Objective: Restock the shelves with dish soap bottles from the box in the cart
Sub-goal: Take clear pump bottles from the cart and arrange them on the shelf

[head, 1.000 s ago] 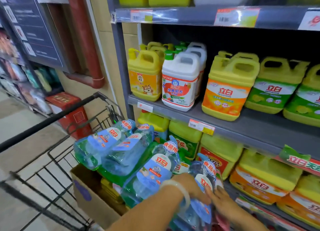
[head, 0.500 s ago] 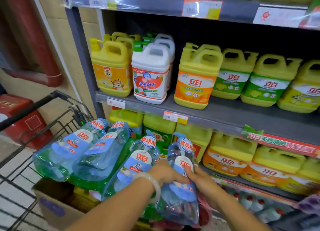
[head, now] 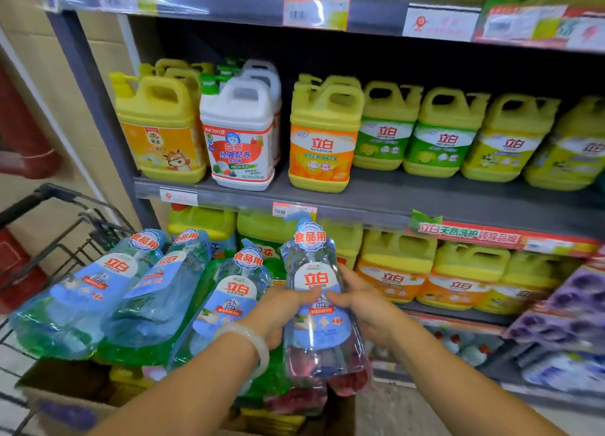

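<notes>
Fingers (head: 307, 296) of both hands curl around one clear soap bottle (head: 316, 308), holding it upright. Just left of them, more bottles (head: 137, 291) lean over the box (head: 75, 399).

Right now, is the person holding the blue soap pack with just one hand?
No, the left hand and the right hand both grip the blue soap pack from either side.

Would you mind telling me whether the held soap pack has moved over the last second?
Yes. The soap pack rose, its top now reaching the shelf edge.
</notes>
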`<state>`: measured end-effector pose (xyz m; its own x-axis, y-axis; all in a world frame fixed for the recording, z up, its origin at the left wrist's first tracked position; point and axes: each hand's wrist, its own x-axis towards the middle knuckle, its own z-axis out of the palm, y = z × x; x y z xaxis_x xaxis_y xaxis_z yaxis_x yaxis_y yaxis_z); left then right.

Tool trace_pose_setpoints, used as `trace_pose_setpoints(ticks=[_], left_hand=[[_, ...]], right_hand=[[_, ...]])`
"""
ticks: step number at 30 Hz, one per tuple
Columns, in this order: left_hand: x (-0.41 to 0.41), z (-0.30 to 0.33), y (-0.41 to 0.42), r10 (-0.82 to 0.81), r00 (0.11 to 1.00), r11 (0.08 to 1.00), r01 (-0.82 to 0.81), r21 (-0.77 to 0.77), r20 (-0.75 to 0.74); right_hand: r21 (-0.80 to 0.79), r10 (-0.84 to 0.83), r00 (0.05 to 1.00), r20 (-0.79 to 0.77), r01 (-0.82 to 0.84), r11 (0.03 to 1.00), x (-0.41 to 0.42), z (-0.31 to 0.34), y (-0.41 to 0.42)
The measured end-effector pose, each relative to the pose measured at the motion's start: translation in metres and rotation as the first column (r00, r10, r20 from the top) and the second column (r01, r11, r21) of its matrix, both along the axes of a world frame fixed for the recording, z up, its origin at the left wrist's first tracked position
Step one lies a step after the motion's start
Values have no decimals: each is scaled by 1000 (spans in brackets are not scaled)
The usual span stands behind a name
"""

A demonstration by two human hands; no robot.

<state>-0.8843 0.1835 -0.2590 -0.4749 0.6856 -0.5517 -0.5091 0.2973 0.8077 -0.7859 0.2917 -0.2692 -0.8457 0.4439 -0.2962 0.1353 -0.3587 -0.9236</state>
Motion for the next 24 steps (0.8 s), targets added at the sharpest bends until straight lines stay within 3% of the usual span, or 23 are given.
trace_pose_setpoints(ticks=[12, 20, 24], left_hand=[[74, 59, 50, -156, 974, 977, 177, 120, -163], [217, 81, 131, -377, 903, 905, 406, 124, -208], [321, 94, 174, -508, 839, 823, 540, 176, -198]], right_hand=[[72, -196, 972, -129, 206, 976, 102, 46, 39], [82, -376, 901, -217, 401, 913, 267, 73, 93], [112, -479, 847, -229, 512, 852, 374, 84, 123]])
